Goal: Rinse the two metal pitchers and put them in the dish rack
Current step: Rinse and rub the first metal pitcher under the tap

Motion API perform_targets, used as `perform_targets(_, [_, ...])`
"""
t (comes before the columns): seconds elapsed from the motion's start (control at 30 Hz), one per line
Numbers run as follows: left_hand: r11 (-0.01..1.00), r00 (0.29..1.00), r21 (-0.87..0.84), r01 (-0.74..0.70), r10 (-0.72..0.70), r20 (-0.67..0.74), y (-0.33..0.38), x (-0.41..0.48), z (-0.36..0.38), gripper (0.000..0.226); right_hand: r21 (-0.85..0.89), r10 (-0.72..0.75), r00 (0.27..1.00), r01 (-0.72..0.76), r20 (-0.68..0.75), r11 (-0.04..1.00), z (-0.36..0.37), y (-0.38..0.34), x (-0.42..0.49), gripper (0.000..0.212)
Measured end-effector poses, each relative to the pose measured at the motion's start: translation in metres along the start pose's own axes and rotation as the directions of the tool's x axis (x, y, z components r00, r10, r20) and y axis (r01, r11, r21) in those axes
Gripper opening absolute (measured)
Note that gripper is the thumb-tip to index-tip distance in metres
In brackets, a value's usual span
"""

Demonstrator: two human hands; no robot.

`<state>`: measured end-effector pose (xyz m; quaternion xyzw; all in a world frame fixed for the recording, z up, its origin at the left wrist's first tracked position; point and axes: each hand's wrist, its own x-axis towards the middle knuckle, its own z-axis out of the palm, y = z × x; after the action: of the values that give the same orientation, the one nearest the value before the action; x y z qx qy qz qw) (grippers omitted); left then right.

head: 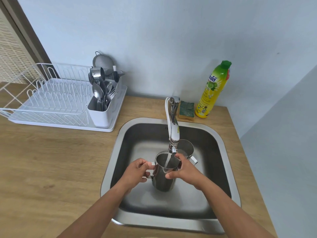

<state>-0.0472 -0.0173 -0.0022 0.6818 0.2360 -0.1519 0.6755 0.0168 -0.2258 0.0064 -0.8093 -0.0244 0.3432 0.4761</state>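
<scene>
We hold the nearer polished steel pitcher [163, 176] upright over the basin of the brushed stainless sink [109, 162], its mouth directly under the running stream so the water falls inside. Our left hand [135, 170] is closed around the handle on its left side, which gives control of tilt. Our right hand [184, 169] is wrapped on the body and rim at the right, thumb low on the wall, apparently to steady it against the flow.

Just behind, partly hidden by the chrome swivel tap [173, 121], stands the second steel pitcher [187, 149] on the sink floor, handle to the right; we judge it awaits its rinse.

Further back, a green-topped scouring sponge [186, 111] and a yellow dish-soap bottle with green cap [213, 90] sit beside the tap base. The white wire dish rack [56, 100] lies well apart to the left on the wooden counter [51, 160]; its plate slots are free, its white cutlery caddy [101, 112] filled with utensils.
</scene>
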Motion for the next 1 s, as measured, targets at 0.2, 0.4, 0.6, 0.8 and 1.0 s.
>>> perform_targets(0.2, [0.998,0.998,0.000,0.064,-0.064,0.002,-0.001,-0.002,0.002,0.018,-0.022,0.033,0.999,-0.033,-0.011,0.999,0.001,-0.003,-0.005,0.076])
perform_targets(0.4, [0.991,0.991,0.032,0.131,-0.130,-0.007,0.002,-0.002,-0.002,0.033,0.036,0.065,0.998,-0.065,-0.009,0.997,0.003,-0.007,-0.002,0.064])
perform_targets(0.6, [0.979,0.980,0.048,0.200,-0.199,-0.025,0.004,-0.001,-0.002,0.034,-0.008,0.142,0.990,-0.143,-0.015,0.990,0.005,-0.013,0.002,0.057])
perform_targets(0.8, [0.959,0.959,-0.011,0.285,-0.285,0.001,0.005,0.003,-0.003,0.033,0.048,0.276,0.960,-0.274,-0.038,0.961,0.008,-0.026,0.004,0.068])
perform_targets(1.0, [0.958,0.957,-0.021,0.287,-0.285,0.058,0.008,0.002,-0.004,0.033,0.034,0.335,0.942,-0.335,0.011,0.942,0.005,-0.030,0.002,0.072])
